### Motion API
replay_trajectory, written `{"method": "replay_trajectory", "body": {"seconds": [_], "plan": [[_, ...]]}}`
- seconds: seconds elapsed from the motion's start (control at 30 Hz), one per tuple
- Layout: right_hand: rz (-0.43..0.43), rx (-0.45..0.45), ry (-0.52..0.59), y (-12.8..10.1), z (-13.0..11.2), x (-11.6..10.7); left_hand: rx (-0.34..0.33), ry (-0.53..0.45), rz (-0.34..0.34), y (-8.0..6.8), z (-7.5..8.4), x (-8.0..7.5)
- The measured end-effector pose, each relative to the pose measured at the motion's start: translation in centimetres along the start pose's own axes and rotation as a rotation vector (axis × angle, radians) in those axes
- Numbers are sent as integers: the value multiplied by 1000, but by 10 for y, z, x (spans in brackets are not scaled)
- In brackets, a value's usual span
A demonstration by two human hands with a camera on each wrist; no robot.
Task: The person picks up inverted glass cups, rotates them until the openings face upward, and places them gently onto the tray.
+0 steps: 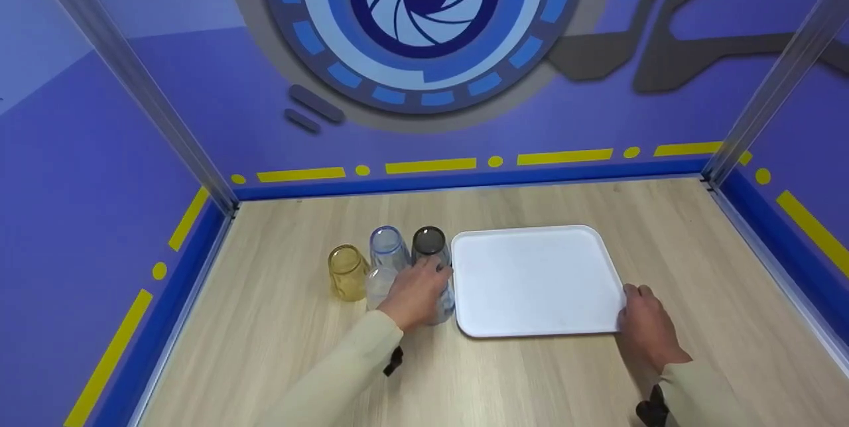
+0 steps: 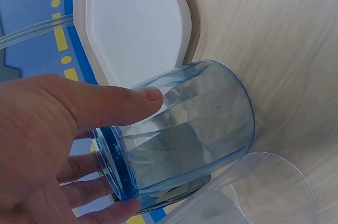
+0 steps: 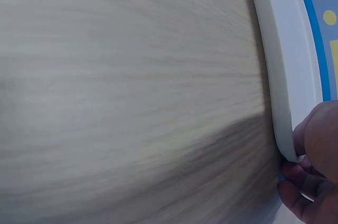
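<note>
A blue cup (image 2: pixel 185 129) is gripped by the left hand (image 1: pixel 416 294), the thumb (image 2: pixel 113 102) laid along its side and the fingers (image 2: pixel 95 192) curled under its rim. The cup is held just left of the tray (image 1: pixel 530 274), among a clear cup (image 2: pixel 253 192), a yellow cup (image 1: pixel 347 272) and a dark cup (image 1: pixel 430 243). The tray's near right corner is clasped by the right hand (image 1: pixel 647 327), fingers (image 3: pixel 301 192) curled under the edge. Both forearms are stretched forward over the table (image 1: pixel 278 321).
</note>
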State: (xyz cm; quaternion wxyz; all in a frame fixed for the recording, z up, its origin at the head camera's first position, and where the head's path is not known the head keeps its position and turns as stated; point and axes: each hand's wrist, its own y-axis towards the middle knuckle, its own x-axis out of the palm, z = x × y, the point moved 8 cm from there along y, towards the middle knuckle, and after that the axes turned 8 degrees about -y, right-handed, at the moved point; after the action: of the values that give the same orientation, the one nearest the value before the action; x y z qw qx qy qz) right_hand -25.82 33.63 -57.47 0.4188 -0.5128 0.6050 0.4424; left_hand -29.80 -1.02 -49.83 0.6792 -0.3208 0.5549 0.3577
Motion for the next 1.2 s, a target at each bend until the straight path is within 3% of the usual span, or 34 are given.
{"method": "replay_trajectory", "body": {"seconds": [0.33,1.1,1.2], "plan": [[5,2,-10,0,-1,-1,39,35,50,-1,3,-6],[-12,-2,-20,-1,-1,1,28,3,19,-4,2,-10],[20,-20,-13,-1,-2,-1,41,29,39,-4,2,-12]]}}
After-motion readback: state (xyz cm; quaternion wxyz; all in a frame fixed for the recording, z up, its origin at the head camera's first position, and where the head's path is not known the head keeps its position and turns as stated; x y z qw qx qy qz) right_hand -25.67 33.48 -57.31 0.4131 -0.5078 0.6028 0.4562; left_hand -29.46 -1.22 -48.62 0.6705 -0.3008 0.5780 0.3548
